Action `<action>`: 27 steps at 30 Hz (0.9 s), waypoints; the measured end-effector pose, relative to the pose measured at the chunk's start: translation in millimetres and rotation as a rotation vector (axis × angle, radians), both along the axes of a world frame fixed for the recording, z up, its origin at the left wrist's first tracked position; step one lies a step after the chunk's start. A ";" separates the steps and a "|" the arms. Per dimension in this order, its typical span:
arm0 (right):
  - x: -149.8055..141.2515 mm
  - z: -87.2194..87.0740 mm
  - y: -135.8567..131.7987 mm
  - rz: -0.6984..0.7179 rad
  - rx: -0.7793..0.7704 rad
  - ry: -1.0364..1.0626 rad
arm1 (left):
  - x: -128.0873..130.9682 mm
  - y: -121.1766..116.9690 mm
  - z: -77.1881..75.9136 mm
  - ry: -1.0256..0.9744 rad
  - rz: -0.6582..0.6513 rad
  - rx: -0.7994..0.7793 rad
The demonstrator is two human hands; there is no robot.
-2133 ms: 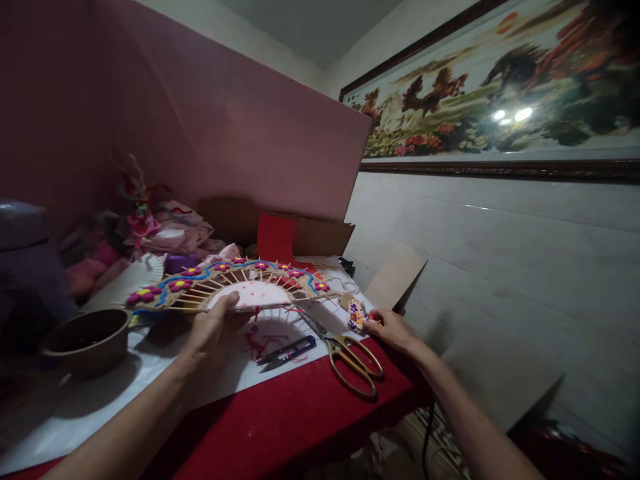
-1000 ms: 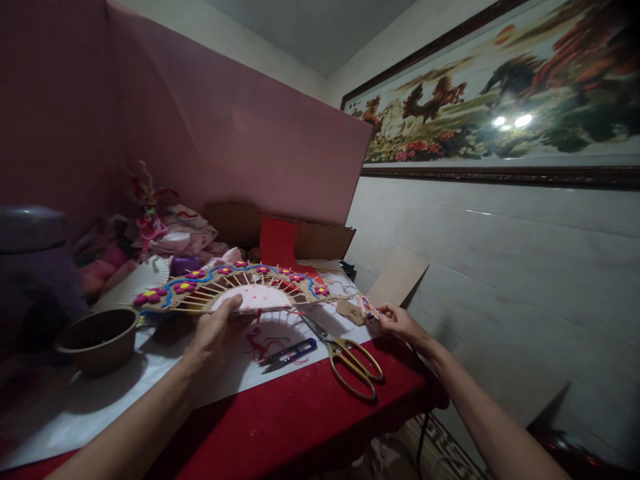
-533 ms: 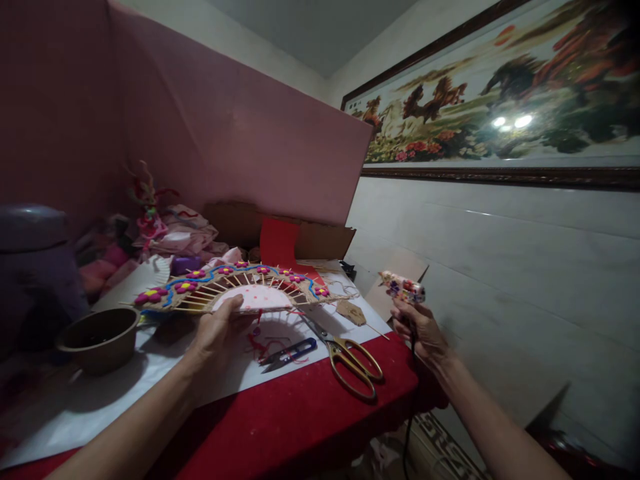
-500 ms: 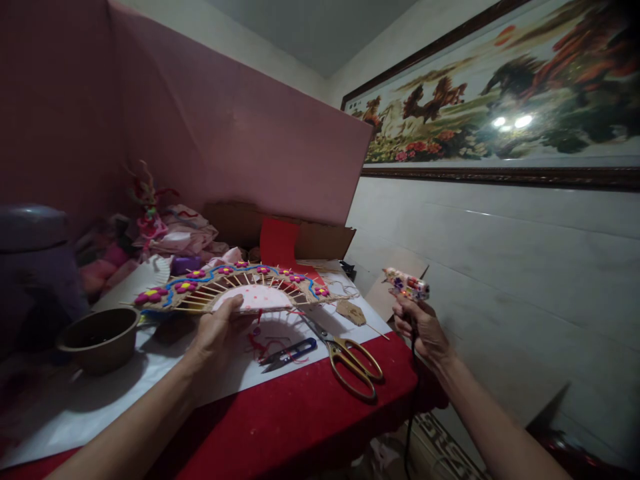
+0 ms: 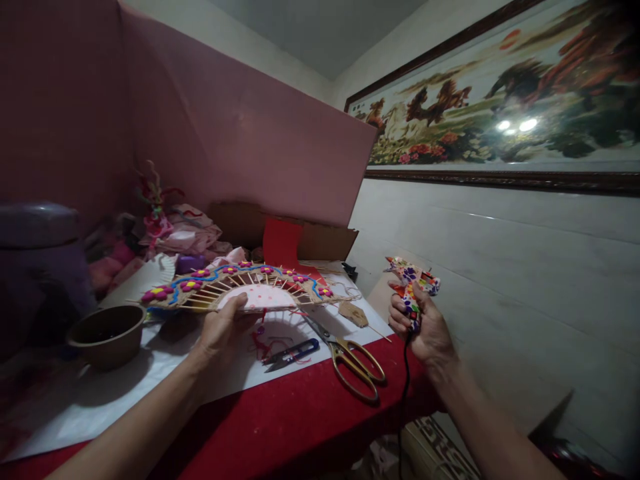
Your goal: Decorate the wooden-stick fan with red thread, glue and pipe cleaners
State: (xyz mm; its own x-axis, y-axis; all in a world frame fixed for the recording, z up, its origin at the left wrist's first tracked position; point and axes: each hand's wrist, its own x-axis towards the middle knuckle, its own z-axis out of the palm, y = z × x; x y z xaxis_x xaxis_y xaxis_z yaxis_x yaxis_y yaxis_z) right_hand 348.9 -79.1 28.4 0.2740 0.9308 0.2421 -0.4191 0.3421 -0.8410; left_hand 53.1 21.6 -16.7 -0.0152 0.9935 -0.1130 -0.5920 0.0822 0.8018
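Note:
My left hand (image 5: 223, 329) grips the lower edge of a handmade fan-shaped craft (image 5: 240, 287), holding it a little above the table. The craft has a pink dotted half-disc, wooden stick spokes and an arched band with blue trim and magenta flowers. My right hand (image 5: 423, 323) is closed round the handle of a flower-patterned glue gun (image 5: 413, 280), raised beside the table's right end with its nozzle pointing left toward the craft. A black cord (image 5: 403, 400) hangs down from the gun.
Gold-handled scissors (image 5: 353, 360) and small blue thread snips (image 5: 293, 352) lie on white paper (image 5: 165, 367) over the red tablecloth (image 5: 300, 420). A brown bowl (image 5: 107, 333) sits left. Cardboard box (image 5: 320, 237), fabric clutter and a pink board stand behind; a tiled wall runs right.
My right hand picked the glue gun up from the table's right end, lifted it and turned it upright with its nozzle left. My left hand has kept hold of the craft.

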 end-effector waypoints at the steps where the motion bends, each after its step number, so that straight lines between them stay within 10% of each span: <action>1: -9.5 0.6 -2.5 -0.002 -0.009 -0.032 | -0.2 0.9 -1.2 0.006 -0.004 0.000; 17: -124.4 -45.0 -10.5 -0.175 0.248 -1.429 | 0.6 4.0 -3.6 -0.010 0.012 -0.014; 27: -131.3 -72.2 7.8 -0.361 0.379 -1.735 | 0.5 2.4 -10.1 -0.037 -0.009 0.079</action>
